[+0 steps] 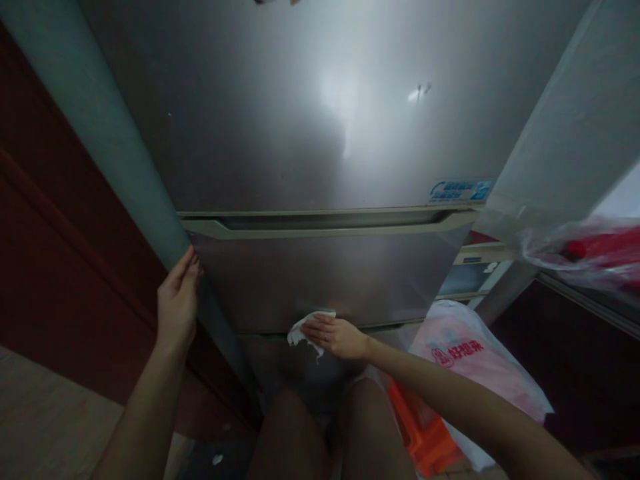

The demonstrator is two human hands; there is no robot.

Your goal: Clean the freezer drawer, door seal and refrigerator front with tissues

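Note:
A silver refrigerator (240, 133) with stacked door panels fills the middle of the view. My right hand (337, 335) presses a white cloth (299, 331) against the low part of its front, by the seam between the middle and bottom panels. The fingers lie over the cloth, and part of it hangs out past them. At the left edge of the middle panel (320, 273), my left hand (180, 291) rests with fingers bent around the side. Some of those fingertips are hidden. A recessed handle strip (325, 230) runs across above both hands.
Right of the refrigerator stands a white plastic bag (480, 360) with red print, beside an orange plastic object (425, 433). Clear plastic wrapping with something red (605, 250) juts in at the right. A dark red wooden door or panel (50, 253) borders the left. My knees are close to the bottom panel.

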